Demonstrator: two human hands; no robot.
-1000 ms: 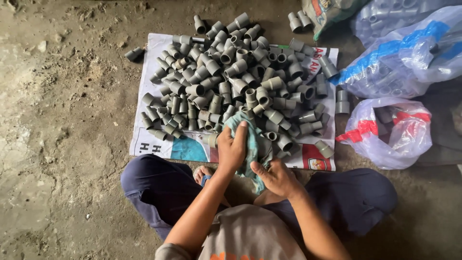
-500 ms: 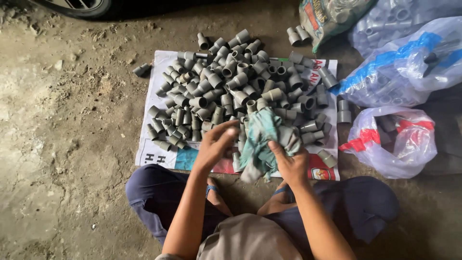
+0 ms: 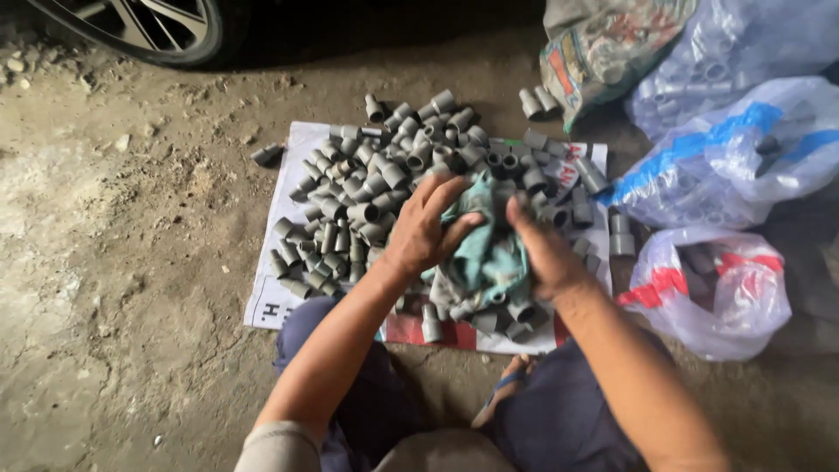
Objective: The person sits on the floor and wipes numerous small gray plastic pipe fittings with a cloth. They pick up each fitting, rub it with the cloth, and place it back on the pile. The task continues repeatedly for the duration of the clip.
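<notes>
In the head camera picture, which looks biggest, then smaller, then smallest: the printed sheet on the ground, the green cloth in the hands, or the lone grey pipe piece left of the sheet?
1. Printed sheet, biggest.
2. Green cloth, middle; hands hide part.
3. Lone grey pipe piece, smallest.

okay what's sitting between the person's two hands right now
In the head view, a crumpled teal cloth fills the gap between the left hand and the right hand, both pressed against it above the pile of grey pipe fittings.
</notes>
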